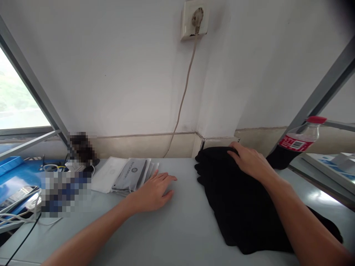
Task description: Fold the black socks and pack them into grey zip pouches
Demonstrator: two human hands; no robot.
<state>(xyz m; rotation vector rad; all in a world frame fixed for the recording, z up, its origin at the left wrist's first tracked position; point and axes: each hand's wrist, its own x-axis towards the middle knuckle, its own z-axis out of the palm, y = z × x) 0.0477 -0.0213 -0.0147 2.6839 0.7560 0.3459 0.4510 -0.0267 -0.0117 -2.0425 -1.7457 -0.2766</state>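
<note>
My left hand [154, 192] is open over the table, its fingers apart and pointing right. It holds nothing and lies beside a stack of flat plastic packets [130, 175], the top one grey with dark lettering and a round logo. On the right, a pile of black fabric pieces [235, 207] is spread in overlapping layers, with uneven edges on its left side. The thumb and fingers of my right hand [249, 160] are closed on the far edge of this black fabric. My right forearm crosses over the pile and hides part of it.
A bottle of dark drink with a red cap [298, 142] stands tilted in view at the right. White cables [20, 218] and a blue tray [11, 166] are at the left. A cord [186, 85] hangs from the wall socket [195, 20]. Metal frame posts rise on both sides.
</note>
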